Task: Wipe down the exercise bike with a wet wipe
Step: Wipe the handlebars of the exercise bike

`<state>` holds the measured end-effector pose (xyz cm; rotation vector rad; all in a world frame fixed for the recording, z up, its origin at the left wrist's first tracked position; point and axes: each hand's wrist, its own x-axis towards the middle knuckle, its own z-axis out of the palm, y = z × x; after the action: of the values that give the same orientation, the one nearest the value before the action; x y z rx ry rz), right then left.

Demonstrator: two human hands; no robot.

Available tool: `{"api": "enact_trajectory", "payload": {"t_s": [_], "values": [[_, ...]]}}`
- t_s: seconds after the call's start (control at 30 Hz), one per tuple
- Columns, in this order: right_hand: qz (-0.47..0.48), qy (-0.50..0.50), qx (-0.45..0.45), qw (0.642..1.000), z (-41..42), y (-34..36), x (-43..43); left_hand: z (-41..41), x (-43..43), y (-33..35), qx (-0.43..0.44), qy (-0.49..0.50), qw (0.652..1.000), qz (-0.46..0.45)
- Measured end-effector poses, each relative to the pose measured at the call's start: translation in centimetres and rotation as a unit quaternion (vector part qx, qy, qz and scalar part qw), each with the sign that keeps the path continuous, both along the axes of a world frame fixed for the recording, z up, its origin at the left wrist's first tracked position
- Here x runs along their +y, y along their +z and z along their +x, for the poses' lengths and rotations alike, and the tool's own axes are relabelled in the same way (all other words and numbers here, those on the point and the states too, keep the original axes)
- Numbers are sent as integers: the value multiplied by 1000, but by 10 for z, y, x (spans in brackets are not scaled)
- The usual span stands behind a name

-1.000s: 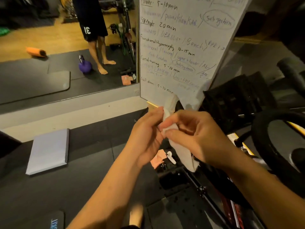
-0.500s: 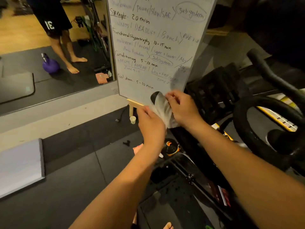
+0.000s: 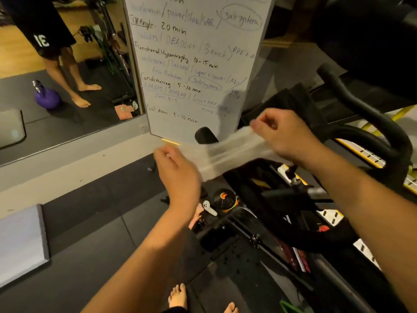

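Left hand (image 3: 178, 170) and right hand (image 3: 285, 135) each pinch an end of the wet wipe (image 3: 228, 150), stretched above the exercise bike (image 3: 365, 123); whiteboard (image 3: 196, 64) behind.

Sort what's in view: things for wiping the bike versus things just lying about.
For the job:
wipe, stretched between the left hand and right hand
bike

Lying about:
whiteboard
kettlebell
grey pad
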<state>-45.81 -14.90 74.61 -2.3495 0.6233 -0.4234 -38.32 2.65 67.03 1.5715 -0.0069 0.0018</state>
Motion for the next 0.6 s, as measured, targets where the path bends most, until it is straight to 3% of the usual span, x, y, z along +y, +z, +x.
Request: {"api": "enact_trajectory", "payload": {"t_s": [0.07, 0.13, 0.2, 0.27, 0.4, 0.53, 0.6], "values": [[70, -36, -78, 994, 30, -5, 22, 24, -6, 15, 13, 57, 996, -67], [55, -20, 3, 998, 42, -34, 37, 27, -14, 8, 36, 54, 997, -52], [36, -23, 81, 996, 27, -56, 39, -1, -24, -18, 65, -23, 997, 16], [-13, 7, 153, 988, -7, -64, 29, -53, -31, -44, 93, -162, 982, 39], [-89, 88, 385, 914, -86, -57, 19, -143, -19, -59, 134, -354, 925, -2], [-181, 152, 479, 846, -111, -35, 10, -141, -10, -75, 59, -414, 905, 79], [-304, 204, 445, 817, -103, -25, 10, -131, -15, -78, 28, -403, 911, 86]]}}
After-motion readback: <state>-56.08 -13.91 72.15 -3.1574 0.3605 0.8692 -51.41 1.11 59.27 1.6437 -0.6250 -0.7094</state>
